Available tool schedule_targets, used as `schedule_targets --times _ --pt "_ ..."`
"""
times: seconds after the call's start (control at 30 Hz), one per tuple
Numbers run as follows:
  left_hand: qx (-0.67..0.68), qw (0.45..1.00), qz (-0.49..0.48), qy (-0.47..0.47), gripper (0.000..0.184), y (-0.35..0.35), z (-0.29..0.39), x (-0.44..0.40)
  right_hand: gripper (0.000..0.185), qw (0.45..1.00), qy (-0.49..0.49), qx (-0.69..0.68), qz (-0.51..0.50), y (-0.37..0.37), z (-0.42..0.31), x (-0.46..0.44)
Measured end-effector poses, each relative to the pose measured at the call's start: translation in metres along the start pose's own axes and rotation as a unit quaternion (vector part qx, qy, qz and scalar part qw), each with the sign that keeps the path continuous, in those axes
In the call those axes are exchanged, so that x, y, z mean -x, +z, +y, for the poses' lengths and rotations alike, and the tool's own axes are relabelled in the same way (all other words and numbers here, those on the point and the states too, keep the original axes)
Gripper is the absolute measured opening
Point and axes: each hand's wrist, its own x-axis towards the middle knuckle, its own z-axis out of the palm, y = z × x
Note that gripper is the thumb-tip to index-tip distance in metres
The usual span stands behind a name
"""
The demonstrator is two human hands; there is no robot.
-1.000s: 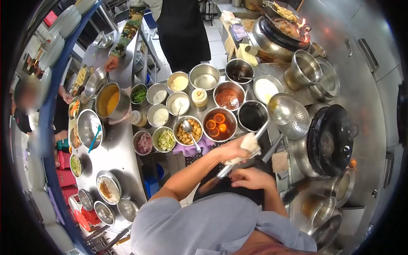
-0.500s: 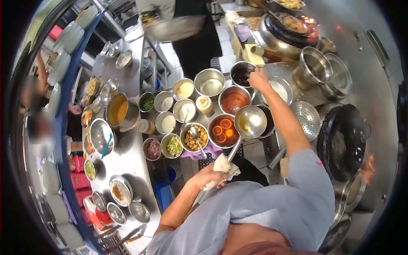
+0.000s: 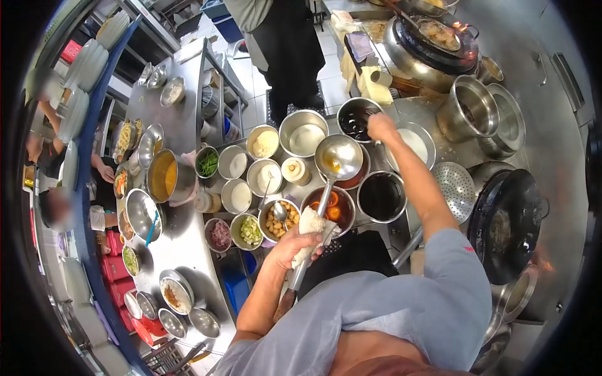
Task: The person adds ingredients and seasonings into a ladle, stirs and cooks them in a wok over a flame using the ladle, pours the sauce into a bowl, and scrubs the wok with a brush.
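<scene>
My left hand (image 3: pixel 297 247) grips the metal handle of a wok ladle (image 3: pixel 339 155) through a folded white cloth (image 3: pixel 310 233). The ladle's bowl holds a little yellowish liquid and hangs over a pot of red sauce (image 3: pixel 356 178), hiding much of it. Over the rim of a pot of dark sauce (image 3: pixel 355 125), my right hand (image 3: pixel 382 128) is closed on a thin metal utensil, whose working end I cannot make out. Near my left hand stand a pot with orange slices in red liquid (image 3: pixel 332 207) and a pot of browned cubes with a spoon (image 3: pixel 282 220).
Around these are a pot of black liquid (image 3: pixel 381 196), a white-filled bowl (image 3: pixel 411 147), a perforated strainer (image 3: pixel 454 193) and a black wok (image 3: pixel 511 225) with flame beside it. A steel counter (image 3: pixel 188 238) lies left. A person in a dark apron (image 3: pixel 285 56) stands ahead.
The ladle has moved left and up, from over the black liquid to over the red sauce. My right hand remains at the dark sauce pot. The person ahead no longer shows the large pan.
</scene>
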Motion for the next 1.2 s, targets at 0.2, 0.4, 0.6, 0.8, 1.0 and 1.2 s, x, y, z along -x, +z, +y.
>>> schedule_targets --times 0.2,0.4,0.6,0.8,1.0,1.2 --pt "-0.011 1.0 -0.015 0.0 0.041 -0.003 0.019 -0.021 0.024 0.983 -0.033 -0.164 0.076 -0.026 0.053 0.042" --pt "0.035 0.997 -0.062 0.011 0.036 0.014 0.043 -0.042 0.014 0.905 -0.109 -0.268 0.313 -0.006 0.033 0.113" --pt "0.034 0.994 -0.084 0.059 0.04 0.007 0.044 -0.014 0.016 0.847 -0.023 -0.451 0.281 0.022 0.046 0.111" --pt "0.017 0.993 -0.068 0.098 0.055 -0.019 0.017 0.053 0.025 0.96 -0.004 -0.217 0.176 0.026 0.055 0.031" --pt "0.083 0.985 0.029 0.147 0.067 -0.049 -0.044 0.157 0.039 0.899 -0.23 -0.286 0.239 -0.038 -0.091 0.104" --pt "0.127 0.953 0.202 0.185 0.066 -0.077 -0.103 0.224 0.047 0.884 -0.457 -0.072 -0.064 0.04 -0.264 0.16"
